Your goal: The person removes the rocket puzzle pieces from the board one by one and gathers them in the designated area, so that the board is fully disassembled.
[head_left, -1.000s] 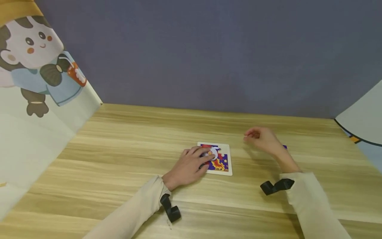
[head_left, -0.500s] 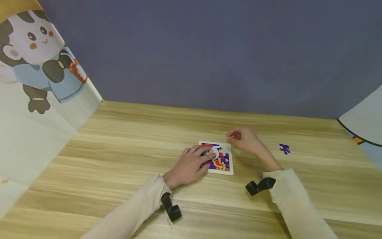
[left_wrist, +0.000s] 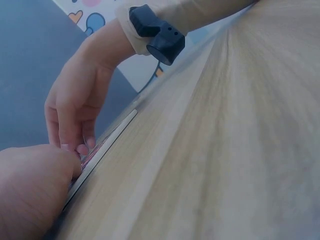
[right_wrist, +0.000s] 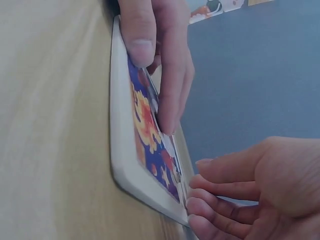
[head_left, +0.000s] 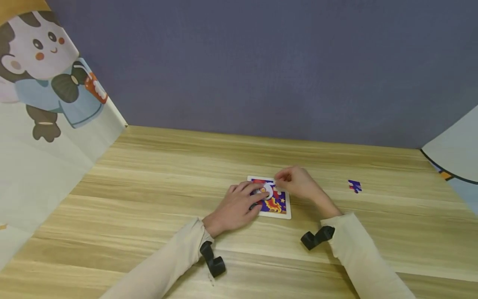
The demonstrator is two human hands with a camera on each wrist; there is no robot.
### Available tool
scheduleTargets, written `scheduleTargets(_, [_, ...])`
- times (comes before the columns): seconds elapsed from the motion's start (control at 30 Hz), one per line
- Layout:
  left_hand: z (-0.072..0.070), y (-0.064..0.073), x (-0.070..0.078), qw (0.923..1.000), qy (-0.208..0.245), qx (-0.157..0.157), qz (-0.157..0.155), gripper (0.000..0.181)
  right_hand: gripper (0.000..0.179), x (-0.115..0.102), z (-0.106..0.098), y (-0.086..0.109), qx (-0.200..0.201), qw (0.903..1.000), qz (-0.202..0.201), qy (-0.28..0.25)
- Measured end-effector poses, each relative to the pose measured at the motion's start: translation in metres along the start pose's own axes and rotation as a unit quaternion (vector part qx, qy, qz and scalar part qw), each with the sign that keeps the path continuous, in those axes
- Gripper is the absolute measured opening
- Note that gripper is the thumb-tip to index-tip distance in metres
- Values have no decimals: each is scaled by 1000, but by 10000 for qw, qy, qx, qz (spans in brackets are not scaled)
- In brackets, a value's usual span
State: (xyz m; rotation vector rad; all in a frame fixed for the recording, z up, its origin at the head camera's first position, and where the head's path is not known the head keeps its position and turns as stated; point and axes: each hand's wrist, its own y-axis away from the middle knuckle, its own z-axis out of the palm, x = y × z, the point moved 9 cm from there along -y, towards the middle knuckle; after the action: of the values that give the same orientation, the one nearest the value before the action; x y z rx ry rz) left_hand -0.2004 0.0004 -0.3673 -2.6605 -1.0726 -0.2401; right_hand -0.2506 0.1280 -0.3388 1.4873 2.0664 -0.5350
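A jigsaw puzzle in a white-framed tray [head_left: 276, 215] lies on the table, its picture purple, red and yellow. My left hand [head_left: 239, 206] rests flat over the tray's left part, fingers spread on the picture. At the tray's upper right corner is my right hand [head_left: 296, 182], thumb and fingertips pinched together over the gap in the picture. A thin edge shows between those fingertips in the left wrist view; the puzzle piece there is mostly hidden. In the right wrist view, the right fingertips [right_wrist: 196, 205] are right at the frame's corner.
One loose purple and red puzzle piece [head_left: 354, 186] lies on the wooden table [head_left: 168, 166], right of the tray. A dark grey panel [head_left: 261, 74] stands along the back. A white wall with a cartoon figure [head_left: 48, 54] is at the left.
My right hand has moved left, from beside the loose piece to the tray's upper right corner, uncovering that piece. The left hand has stayed on the puzzle.
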Motion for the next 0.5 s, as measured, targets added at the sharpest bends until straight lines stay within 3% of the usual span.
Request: scheduleTargets(0.5, [9, -31, -5, 9993, -44, -35, -359, 43, 22, 25, -9, -24, -220, 9992, -271, 191])
